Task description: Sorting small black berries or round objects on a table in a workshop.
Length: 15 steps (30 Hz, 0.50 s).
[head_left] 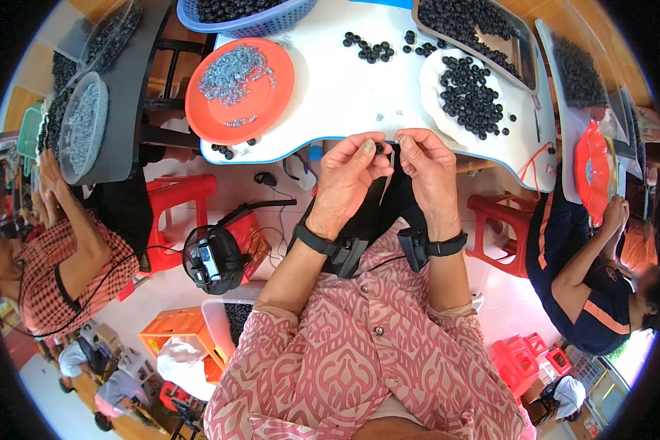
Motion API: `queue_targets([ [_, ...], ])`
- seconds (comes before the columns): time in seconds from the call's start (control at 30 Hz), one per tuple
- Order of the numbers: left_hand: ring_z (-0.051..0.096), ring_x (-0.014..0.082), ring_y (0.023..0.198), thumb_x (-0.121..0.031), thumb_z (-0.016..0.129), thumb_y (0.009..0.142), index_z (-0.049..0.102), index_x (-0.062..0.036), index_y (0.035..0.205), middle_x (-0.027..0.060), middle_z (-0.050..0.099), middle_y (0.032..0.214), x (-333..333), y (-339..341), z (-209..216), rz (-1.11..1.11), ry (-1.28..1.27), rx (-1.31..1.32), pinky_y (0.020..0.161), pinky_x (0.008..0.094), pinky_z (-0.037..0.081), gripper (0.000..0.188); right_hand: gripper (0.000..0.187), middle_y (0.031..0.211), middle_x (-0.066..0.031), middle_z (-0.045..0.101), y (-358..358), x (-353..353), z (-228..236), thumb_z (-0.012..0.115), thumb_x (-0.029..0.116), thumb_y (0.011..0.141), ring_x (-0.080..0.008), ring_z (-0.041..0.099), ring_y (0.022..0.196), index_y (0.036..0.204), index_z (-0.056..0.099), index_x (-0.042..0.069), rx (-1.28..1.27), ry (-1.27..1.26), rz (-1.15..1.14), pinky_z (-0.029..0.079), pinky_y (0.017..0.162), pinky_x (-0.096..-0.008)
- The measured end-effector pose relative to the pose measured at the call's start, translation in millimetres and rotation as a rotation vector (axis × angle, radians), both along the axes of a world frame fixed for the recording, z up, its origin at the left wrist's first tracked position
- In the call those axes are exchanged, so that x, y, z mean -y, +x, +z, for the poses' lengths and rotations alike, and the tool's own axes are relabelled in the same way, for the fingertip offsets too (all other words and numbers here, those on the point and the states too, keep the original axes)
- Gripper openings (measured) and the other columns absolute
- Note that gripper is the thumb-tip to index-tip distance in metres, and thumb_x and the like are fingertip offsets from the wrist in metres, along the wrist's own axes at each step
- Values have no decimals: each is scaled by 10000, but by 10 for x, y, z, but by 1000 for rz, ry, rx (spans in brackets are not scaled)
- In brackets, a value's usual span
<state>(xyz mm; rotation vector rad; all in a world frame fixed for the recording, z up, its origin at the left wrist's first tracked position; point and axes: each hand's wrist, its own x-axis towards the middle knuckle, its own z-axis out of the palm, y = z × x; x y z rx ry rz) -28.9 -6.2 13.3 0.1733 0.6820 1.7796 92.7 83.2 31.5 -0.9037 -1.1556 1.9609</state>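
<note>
In front of the table's near edge, my left hand [345,176] pinches a small black round piece [379,148] between thumb and fingers. Close beside it, the thumb and fingers of my right hand [430,172] are pressed together; what they hold, if anything, is too small to name. An orange-red plate [280,99] at the left carries a heap of small shiny, clear-grey pieces [231,72]. To the right lies a white wavy-rimmed plate [431,79] with many black round pieces [471,95]. More loose black pieces [374,50] are scattered farther back.
A blue basket [271,20] and a metal tray [529,55], both with black pieces, stand at the white table's [323,95] far side. Red stools [500,231] flank me. Co-workers sit at left [81,257] and right [587,293]. A black fan-like device [213,260] stands lower left.
</note>
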Motion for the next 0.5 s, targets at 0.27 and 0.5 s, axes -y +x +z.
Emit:
queue_targets([
  [0.27,634,142,697,-155,556,985,622,21,1077,98,679,907,9,42,-43,-39,67,96,656,311,568,210,134,852,13,655,0,152,67,655,135,924,-44,521,721,1008,678,33,20,78,16,426,671,-199],
  [0.5,615,133,651,-159,584,971,647,23,1034,86,671,866,3,86,-37,5,31,77,612,289,556,203,130,859,2,658,-21,195,77,632,113,936,-49,539,747,1020,672,23,18,147,17,438,688,-206],
])
